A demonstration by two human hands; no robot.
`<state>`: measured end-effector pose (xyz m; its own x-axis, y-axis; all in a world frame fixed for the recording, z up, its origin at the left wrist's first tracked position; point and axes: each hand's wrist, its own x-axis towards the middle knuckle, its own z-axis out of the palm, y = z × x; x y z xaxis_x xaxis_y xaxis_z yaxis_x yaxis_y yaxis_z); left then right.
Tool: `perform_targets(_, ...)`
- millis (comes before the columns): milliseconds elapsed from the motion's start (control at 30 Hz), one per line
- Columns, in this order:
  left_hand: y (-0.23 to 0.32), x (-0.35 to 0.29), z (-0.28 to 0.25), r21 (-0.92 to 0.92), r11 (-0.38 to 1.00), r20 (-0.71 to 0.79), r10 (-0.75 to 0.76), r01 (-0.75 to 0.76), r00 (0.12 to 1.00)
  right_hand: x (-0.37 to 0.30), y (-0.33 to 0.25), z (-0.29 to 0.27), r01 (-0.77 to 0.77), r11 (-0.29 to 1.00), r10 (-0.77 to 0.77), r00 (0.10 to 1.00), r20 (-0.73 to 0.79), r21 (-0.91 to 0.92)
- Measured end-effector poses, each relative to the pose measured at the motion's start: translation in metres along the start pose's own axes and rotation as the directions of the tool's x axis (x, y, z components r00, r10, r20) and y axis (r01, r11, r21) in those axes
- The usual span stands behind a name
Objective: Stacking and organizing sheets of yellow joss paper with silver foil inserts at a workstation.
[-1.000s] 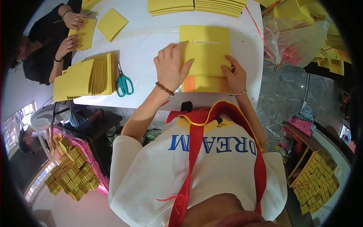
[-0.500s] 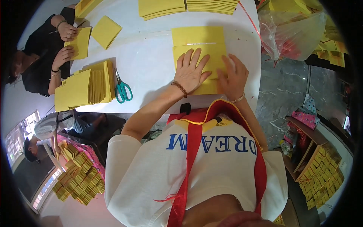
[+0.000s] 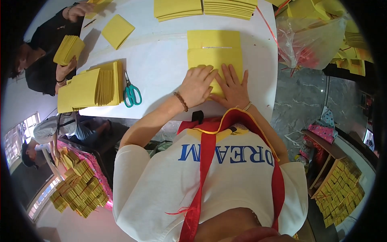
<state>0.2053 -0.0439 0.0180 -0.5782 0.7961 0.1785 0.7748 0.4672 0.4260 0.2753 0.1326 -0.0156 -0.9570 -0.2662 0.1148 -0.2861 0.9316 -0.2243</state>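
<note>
A folded yellow paper piece (image 3: pixel 213 39) lies on the white table in front of me. A short pale, shiny strip (image 3: pixel 217 47) shows along the fold line in its upper part. My left hand (image 3: pixel 196 85) rests on the lower left of the paper, fingers close together and slightly bent. On the lower right my right hand (image 3: pixel 234 89) presses down flat with its fingers spread. The two hands nearly meet over the middle, covering part of the paper's lower half. Neither hand grips anything.
Teal-handled scissors (image 3: pixel 132 93) lie left, beside a pile of yellow folded papers (image 3: pixel 86 86). More yellow stacks (image 3: pixel 229 9) line the far side. A co-worker's hand (image 3: pixel 66 69) holds a yellow bundle at the left. A clear plastic bag (image 3: pixel 310 40) hangs beyond the right table edge.
My left hand has slid down the paper and its fingers have drawn together. My right hand has moved left and lower, now flat on the paper. The co-worker has lifted a yellow bundle.
</note>
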Motion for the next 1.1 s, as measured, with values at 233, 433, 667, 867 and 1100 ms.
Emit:
perform_targets(233, 0.009, 0.016, 0.016, 0.402, 0.914, 0.059, 0.027, -0.048, 0.998, -0.006, 0.081, -0.006, -0.054, -0.332, 0.684, 0.673, 0.28, 0.942)
perform_targets(433, -0.048, 0.043, -0.033, -0.084, 0.996, -0.261, 0.011, -0.034, 0.965, -0.029, 0.097, 0.014, -0.257, 0.121, 0.825, 0.564, 0.047, 0.959)
perform_targets(667, -0.175, 0.105, -0.092, 0.375, 0.885, -0.617, 0.017, 0.275, 0.786, -0.027, 0.097, 0.02, -0.256, 0.118, 0.801, 0.595, 0.061, 0.959)
perform_targets(867, -0.224, 0.117, -0.017, 0.45, 0.849, -0.279, -0.16, 0.276, 0.947, -0.031, 0.1, 0.027, -0.215, 0.103, 0.8, 0.598, 0.047, 0.971)
perform_targets(1100, -0.222, 0.117, -0.011, 0.603, 0.768, -0.091, -0.203, 0.216, 0.975, -0.023, 0.093, 0.038, -0.238, 0.234, 0.819, 0.57, -0.059, 0.943)
